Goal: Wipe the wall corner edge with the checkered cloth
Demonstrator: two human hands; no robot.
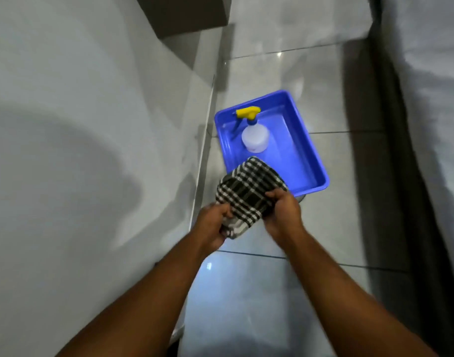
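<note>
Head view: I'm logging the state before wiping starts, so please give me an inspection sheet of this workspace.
Surface: glossy tiled floor, reflections visible.
Job's things: checkered cloth, bunched, held off the wall; wall corner edge not touched.
Clutter: blue tub on the floor, spray bottle with yellow trigger standing inside.
Grippers: left hand and right hand both grip the cloth, fingers curled into it.
Cables: nothing seen.
Surroundings: grey wall on the left, white fabric on the right.

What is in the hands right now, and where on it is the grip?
The checkered cloth, bunched, held by both: left hand at its near-left end, right hand on its near-right edge.
</note>
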